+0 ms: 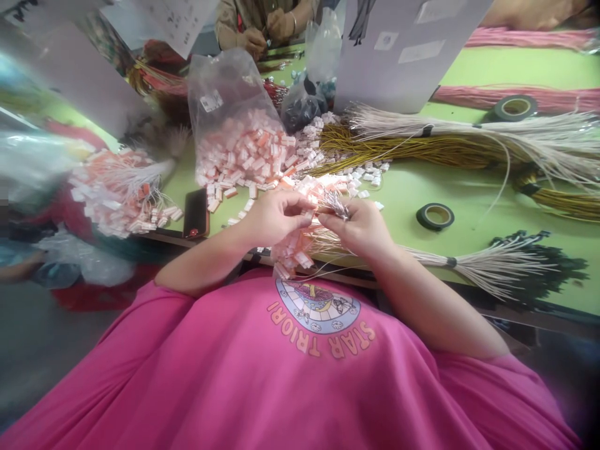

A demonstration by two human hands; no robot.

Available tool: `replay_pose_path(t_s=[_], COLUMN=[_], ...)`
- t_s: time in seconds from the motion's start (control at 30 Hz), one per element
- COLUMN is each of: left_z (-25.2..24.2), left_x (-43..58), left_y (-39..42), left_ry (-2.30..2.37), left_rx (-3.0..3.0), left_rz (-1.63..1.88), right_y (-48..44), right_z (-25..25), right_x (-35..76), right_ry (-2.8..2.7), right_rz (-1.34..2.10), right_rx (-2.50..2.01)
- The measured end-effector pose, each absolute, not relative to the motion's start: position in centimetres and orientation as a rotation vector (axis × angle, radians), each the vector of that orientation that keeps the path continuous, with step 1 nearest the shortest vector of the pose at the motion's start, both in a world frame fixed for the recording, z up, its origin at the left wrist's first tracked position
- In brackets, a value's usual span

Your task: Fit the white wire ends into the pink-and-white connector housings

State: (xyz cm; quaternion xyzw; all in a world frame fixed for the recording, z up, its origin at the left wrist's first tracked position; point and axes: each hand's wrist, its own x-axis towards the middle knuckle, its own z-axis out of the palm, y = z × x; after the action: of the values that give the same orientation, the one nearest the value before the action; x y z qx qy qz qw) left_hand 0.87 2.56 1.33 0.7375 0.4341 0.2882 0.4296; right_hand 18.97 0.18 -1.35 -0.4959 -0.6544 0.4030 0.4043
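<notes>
My left hand (276,220) is closed in a pinch at the table's front edge; whatever sits between its fingertips is too small to make out. Close beside it, my right hand (365,230) is closed around a bundle of thin wires, whose silvery tips (336,205) stick up past the thumb. The wires' pale lengths (412,255) run right under my forearm to a black tape band and dark ends. White and orange plastic connectors (296,253) hang below my hands, and more loose connectors (255,164) lie heaped just beyond them.
A clear plastic bag (225,81) holds connectors. A dark phone (195,212) lies left. To the right are tape rolls (435,216) and white and yellow wire bundles (473,128). Upright panels (403,50) stand at the back. Across the table are another person's hands (267,34).
</notes>
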Motion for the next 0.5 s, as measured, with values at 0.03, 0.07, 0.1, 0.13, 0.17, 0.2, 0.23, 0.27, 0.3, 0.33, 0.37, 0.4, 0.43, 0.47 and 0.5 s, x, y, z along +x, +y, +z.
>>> replay_pose_path(t_s=[0.03,0.07,0.1,0.13,0.17,0.2,0.23,0.27,0.3,0.33,0.37,0.4,0.43,0.47,0.5], left_z=[1.3,1.2,1.2,1.2,1.3,1.4,1.5,1.6,1.6,1.5,1.3,0.9,0.4,-0.2,-0.9], left_x=[0.9,0.9,0.9,0.9,0.9,0.8,0.5,0.1,-0.6,-1.5,-2.7,-4.2,-5.9,-7.7,-9.6], left_y=[2.6,2.5,2.5,2.4,2.3,2.3,2.3,2.3,2.5,2.8,3.4,4.1,5.0,6.0,7.0], left_ry=[1.096,1.104,1.103,1.096,1.088,1.083,1.074,1.067,1.059,1.066,1.104,1.172,1.311,1.528,1.760], left_rx=[1.854,1.874,1.896,1.919,1.946,1.981,2.026,2.082,2.142,2.199,2.252,2.299,2.335,2.362,2.360], left_rz=[0.721,0.715,0.704,0.688,0.675,0.670,0.676,0.683,0.690,0.707,0.729,0.743,0.777,0.792,0.777], right_y=[0.2,0.2,0.3,0.3,0.3,0.4,0.4,0.5,0.5,0.5,0.5,0.5,0.4,0.4,0.3], right_z=[-1.4,-1.5,-1.5,-1.6,-1.6,-1.6,-1.7,-1.7,-1.7,-1.8,-1.8,-1.9,-2.0,-2.0,-2.0], right_x=[19.0,19.0,19.1,19.2,19.2,19.4,19.5,19.6,19.7,19.8,19.9,19.9,19.9,19.9,19.8], right_ry=[-1.661,-1.670,-1.676,-1.686,-1.690,-1.691,-1.692,-1.679,-1.663,-1.636,-1.598,-1.563,-1.533,-1.518,-1.514], right_rz=[1.013,1.002,0.993,0.995,1.002,1.016,1.024,1.013,0.996,0.968,0.938,0.913,0.887,0.866,0.844], right_rx=[-1.254,-1.256,-1.259,-1.257,-1.253,-1.250,-1.246,-1.244,-1.241,-1.242,-1.249,-1.260,-1.274,-1.290,-1.302])
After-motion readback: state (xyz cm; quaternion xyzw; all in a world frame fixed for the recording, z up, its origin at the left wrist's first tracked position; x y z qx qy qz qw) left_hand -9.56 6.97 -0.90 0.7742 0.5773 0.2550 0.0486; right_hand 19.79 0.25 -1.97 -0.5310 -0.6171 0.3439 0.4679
